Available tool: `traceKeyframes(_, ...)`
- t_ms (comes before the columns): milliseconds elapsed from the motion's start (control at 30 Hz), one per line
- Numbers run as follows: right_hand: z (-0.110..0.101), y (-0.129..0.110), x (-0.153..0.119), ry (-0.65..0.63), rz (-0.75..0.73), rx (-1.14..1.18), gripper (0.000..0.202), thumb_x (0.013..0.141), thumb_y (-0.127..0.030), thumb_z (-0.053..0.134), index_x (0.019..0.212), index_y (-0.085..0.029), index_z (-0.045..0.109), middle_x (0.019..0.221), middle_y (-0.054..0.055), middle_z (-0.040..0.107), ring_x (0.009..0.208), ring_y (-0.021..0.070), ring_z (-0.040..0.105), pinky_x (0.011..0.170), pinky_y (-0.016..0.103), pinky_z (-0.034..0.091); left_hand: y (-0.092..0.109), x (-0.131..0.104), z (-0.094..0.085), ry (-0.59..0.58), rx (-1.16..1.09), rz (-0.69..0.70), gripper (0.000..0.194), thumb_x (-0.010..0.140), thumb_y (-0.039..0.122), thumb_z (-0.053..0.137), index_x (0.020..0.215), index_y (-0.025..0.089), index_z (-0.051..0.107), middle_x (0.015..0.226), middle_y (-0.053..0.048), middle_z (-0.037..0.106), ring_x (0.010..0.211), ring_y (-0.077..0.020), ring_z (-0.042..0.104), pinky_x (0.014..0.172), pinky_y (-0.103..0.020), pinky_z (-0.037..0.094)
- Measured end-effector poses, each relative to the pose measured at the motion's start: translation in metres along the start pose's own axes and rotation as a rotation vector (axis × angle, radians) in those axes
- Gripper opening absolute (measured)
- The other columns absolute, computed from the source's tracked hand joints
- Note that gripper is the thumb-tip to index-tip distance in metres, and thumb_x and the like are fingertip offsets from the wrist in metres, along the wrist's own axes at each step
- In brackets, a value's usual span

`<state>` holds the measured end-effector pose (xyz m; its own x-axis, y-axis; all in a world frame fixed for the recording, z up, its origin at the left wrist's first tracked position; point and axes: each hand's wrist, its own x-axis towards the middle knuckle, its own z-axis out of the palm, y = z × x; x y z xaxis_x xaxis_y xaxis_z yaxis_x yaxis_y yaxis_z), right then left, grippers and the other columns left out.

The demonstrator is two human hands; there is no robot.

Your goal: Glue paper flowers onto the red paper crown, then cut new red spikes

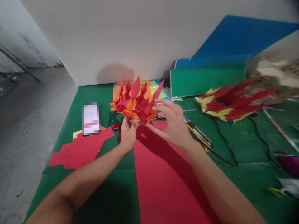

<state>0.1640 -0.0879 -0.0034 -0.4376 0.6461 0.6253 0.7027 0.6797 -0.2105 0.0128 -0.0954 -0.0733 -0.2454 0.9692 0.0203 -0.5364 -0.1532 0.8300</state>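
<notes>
A red and orange folded-paper crown [140, 107], with tall red points and orange petals along its lower rim, is held up over the table. My left hand [128, 133] pinches its lower edge between thumb and fingers. My right hand [170, 121] is at the crown's right side, fingers curved and apart; whether the fingertips touch the paper I cannot tell. Under both hands lies a large red paper sheet [168, 174]. Beside my left hand is a small red paper rose [115, 126], with another red bit partly hidden behind that hand.
On the left are a phone [91, 119] and a stack of red cut paper [79, 149]. To the right lie a yellow-black box cutter [198, 133], a dark cable [227, 149] and a second red and yellow paper crown [233, 102]. A green board [207, 79] stands at the back.
</notes>
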Motion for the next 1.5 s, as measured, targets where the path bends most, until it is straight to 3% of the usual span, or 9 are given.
traceKeyframes(167,-0.008,0.039,-0.019,0.055,0.18,-0.128,0.038,0.084,-0.04,0.059,0.115,-0.019,0.052,0.106,0.013,0.061,0.102,0.0292,0.058,0.082,0.043,0.047,0.003,0.005,-0.002,0.099,-0.007,0.005,0.044,0.062,0.047,0.081,0.087,0.02,0.056,0.071,0.006,0.062,0.069,-0.01,0.066,0.079,-0.03,0.057)
traceKeyframes(367,-0.005,0.068,-0.059,-0.212,0.379,-0.305,0.037,0.084,-0.044,0.055,0.104,-0.013,0.058,0.089,0.013,0.064,0.079,0.0272,0.059,0.066,0.037,0.044,0.002,0.003,0.0,0.084,-0.016,0.006,0.041,0.063,0.044,0.081,0.087,0.02,0.059,0.074,0.004,0.063,0.072,-0.0115,0.068,0.081,-0.033,0.057)
traceKeyframes(567,-0.007,0.072,-0.064,-0.392,0.607,-0.246,0.057,0.076,-0.052,0.064,0.113,-0.01,0.058,0.093,0.015,0.068,0.07,0.0262,0.062,0.059,0.034,0.043,0.005,0.001,0.001,0.077,-0.013,-0.005,0.041,0.063,0.044,0.082,0.086,0.02,0.059,0.073,0.004,0.064,0.069,-0.0104,0.068,0.075,-0.029,0.059)
traceKeyframes(733,0.002,0.068,-0.064,-0.368,0.657,-0.345,0.066,0.076,-0.063,0.06,0.114,-0.009,0.059,0.1,0.019,0.069,0.083,0.0318,0.064,0.063,0.037,0.043,0.005,0.0,0.001,0.066,-0.005,-0.01,0.038,0.064,0.043,0.081,0.083,0.019,0.058,0.074,0.004,0.063,0.07,-0.0103,0.067,0.079,-0.032,0.059)
traceKeyframes(1000,0.003,0.054,-0.053,-0.452,0.667,-0.499,0.048,0.085,-0.055,0.048,0.099,-0.012,0.064,0.094,0.017,0.065,0.08,0.0271,0.062,0.059,0.031,0.036,0.004,-0.002,0.0,0.065,0.014,0.012,0.038,0.065,0.045,0.08,0.078,0.018,0.056,0.066,0.007,0.058,0.065,-0.0099,0.066,0.074,-0.03,0.059)
traceKeyframes(1133,-0.004,0.049,-0.049,-0.445,0.748,-0.428,0.042,0.082,-0.053,0.049,0.093,-0.015,0.064,0.095,0.014,0.064,0.078,0.0246,0.06,0.056,0.029,0.033,0.003,-0.001,0.0,0.063,0.003,0.022,0.038,0.064,0.044,0.081,0.076,0.018,0.056,0.063,0.008,0.056,0.063,-0.009,0.066,0.075,-0.029,0.06)
traceKeyframes(1233,-0.011,0.05,-0.045,-0.503,0.848,-0.346,0.042,0.081,-0.058,0.049,0.085,-0.018,0.063,0.083,0.01,0.065,0.07,0.0228,0.057,0.053,0.028,0.03,0.004,-0.001,0.0,0.049,0.0,0.027,0.038,0.064,0.044,0.081,0.076,0.018,0.056,0.062,0.007,0.056,0.062,-0.0094,0.066,0.071,-0.028,0.06)
traceKeyframes(1333,-0.02,0.051,-0.042,-0.453,0.907,-0.288,0.045,0.079,-0.063,0.048,0.081,-0.02,0.062,0.071,0.007,0.062,0.061,0.0206,0.051,0.052,0.029,0.029,0.004,-0.002,0.0,0.048,-0.003,0.028,0.036,0.065,0.044,0.08,0.076,0.018,0.057,0.063,0.007,0.058,0.062,-0.0098,0.066,0.069,-0.028,0.06)
traceKeyframes(1500,-0.028,0.049,-0.041,-0.1,0.889,-0.312,0.048,0.078,-0.066,0.047,0.081,-0.02,0.059,0.069,0.007,0.059,0.063,0.0211,0.051,0.055,0.031,0.032,0.004,-0.003,0.0,0.049,0.023,0.025,0.038,0.064,0.046,0.08,0.078,0.018,0.059,0.063,0.006,0.059,0.062,-0.0107,0.067,0.067,-0.027,0.06)
